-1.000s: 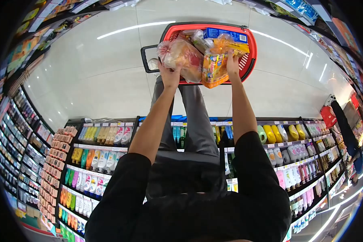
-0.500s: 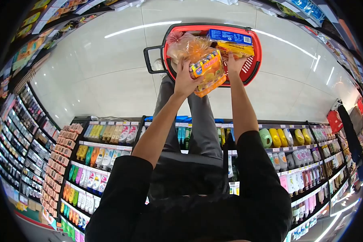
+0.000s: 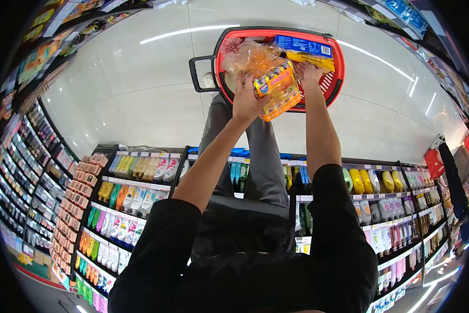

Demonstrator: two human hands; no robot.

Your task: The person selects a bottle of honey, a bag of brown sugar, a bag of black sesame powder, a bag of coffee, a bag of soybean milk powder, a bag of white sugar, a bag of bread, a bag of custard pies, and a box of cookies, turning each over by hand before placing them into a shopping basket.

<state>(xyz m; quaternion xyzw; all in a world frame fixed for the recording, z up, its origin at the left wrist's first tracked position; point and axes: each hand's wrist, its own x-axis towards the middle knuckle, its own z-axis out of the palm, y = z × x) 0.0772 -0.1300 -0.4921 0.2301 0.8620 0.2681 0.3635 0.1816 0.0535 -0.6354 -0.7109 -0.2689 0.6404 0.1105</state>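
Observation:
My left hand (image 3: 248,101) is closed on the near left side of a clear-wrapped orange multipack (image 3: 280,91) with a yellow printed label. The multipack is tilted over the near rim of a red shopping basket (image 3: 339,68). My right hand (image 3: 311,74) reaches into the basket, its fingers curled at the lower edge of a yellow packet (image 3: 318,61); the fingertips are partly hidden. Against the far side, a blue box (image 3: 303,45) lies just beyond the packet. A clear plastic bag with orange contents (image 3: 259,56) sits behind the multipack.
The basket rests on pale glossy floor tiles (image 3: 140,78), its black handle (image 3: 194,75) folded out to the left. Shelves of bottles (image 3: 135,201) stand on the near side. More shelving lines the left and far edges. Part of another person (image 3: 456,182) shows at the far right.
My right hand has moved slightly farther into the basket, against the yellow packet, which sits at a different tilt. The multipack has turned a little in my left hand. The whole view has shifted slightly.

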